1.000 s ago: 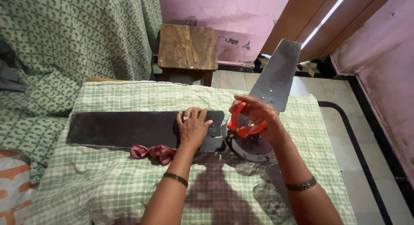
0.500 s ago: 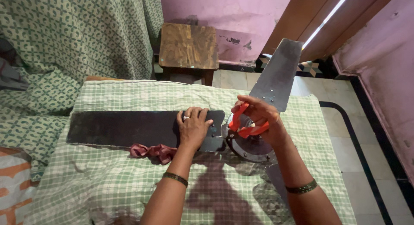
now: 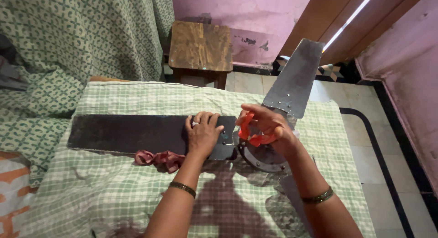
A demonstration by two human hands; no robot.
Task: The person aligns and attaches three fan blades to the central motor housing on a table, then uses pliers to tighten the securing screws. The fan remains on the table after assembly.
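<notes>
The left hand (image 3: pixel 202 134) lies flat, fingers together, pressing on the dark ceiling-fan blade (image 3: pixel 137 134) that stretches across the green checked cloth (image 3: pixel 114 192) on the worktop. The right hand (image 3: pixel 269 128) is curled tight round the red-handled pliers (image 3: pixel 252 130) (jaws hidden) over the fan motor hub (image 3: pixel 264 156). A crumpled maroon rag (image 3: pixel 157 158) lies just beside the blade's near edge.

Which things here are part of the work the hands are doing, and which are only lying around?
In use: left hand pressing the dark fan blade; right hand holding red-handled pliers over the fan hub.
Lying about: reddish rag, wooden stool, checked cloth.
</notes>
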